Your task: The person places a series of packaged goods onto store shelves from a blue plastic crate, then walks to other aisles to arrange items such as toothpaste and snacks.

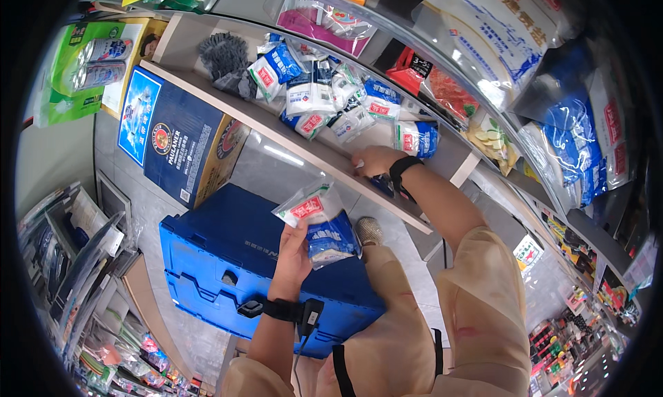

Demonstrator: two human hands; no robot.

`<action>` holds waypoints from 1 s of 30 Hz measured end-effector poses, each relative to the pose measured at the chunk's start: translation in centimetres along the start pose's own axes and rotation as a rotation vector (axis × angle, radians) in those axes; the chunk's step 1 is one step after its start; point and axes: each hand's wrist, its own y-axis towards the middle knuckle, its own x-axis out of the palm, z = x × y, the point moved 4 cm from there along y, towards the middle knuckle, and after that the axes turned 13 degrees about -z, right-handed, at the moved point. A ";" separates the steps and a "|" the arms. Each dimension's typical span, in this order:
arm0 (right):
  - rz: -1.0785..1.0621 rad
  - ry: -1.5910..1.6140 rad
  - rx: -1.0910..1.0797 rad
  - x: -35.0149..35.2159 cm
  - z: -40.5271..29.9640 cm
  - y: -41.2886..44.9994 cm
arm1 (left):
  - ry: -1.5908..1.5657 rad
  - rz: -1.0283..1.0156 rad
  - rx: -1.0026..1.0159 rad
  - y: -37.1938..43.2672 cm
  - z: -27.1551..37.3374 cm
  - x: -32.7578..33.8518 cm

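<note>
A blue-and-white plastic bag of salt (331, 231) is in my left hand (296, 244), pinched at its edge above a blue plastic crate. My right hand (377, 161) reaches into an open drawer (290, 132) near its right end. A small whitish bit shows at its fingertips; whether it grips anything else cannot be told. Just beyond that hand lies another salt bag (417, 139), and a dark packet is partly hidden under the wrist. Several more salt bags (311, 94) are heaped in the drawer's middle. A grey fuzzy glove or duster (225, 57) lies at its left end.
The closed blue crate (217, 272) stands on the tiled floor below the drawer, beside a dark blue beer carton (178, 143). Above the drawer, shelves hold bagged goods, with large salt bags (564, 143) at the right. Racks of packaged goods (109, 335) stand at the lower left.
</note>
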 end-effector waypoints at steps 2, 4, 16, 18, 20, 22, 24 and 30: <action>-0.035 -0.115 0.060 -0.1 3.6 0.5 | 0.009 -0.038 0.023 -0.1 -0.6 -0.9; -0.073 -0.232 0.120 1.1 7.4 0.6 | 0.050 0.013 -0.017 0.2 -0.6 -0.8; 0.065 -0.097 0.198 2.3 10.7 0.3 | 0.062 0.026 -0.026 -0.4 -1.7 0.5; 0.178 0.426 0.066 0.3 12.6 -2.4 | 0.094 -0.081 -0.089 -0.6 -1.2 0.7; 0.144 1.008 -0.332 -2.5 3.8 -7.7 | 0.136 -0.065 -0.065 -2.0 0.3 0.6; 0.085 1.004 -0.271 -3.7 1.5 -12.7 | 0.143 -0.153 -0.039 -0.8 0.1 3.2; 0.093 0.901 -0.250 -3.8 -2.0 -17.4 | 0.165 -0.241 -0.002 -0.4 0.9 6.1; 0.520 0.987 -0.662 3.5 -10.6 -27.5 | 0.209 -0.270 -0.063 -3.3 3.9 15.3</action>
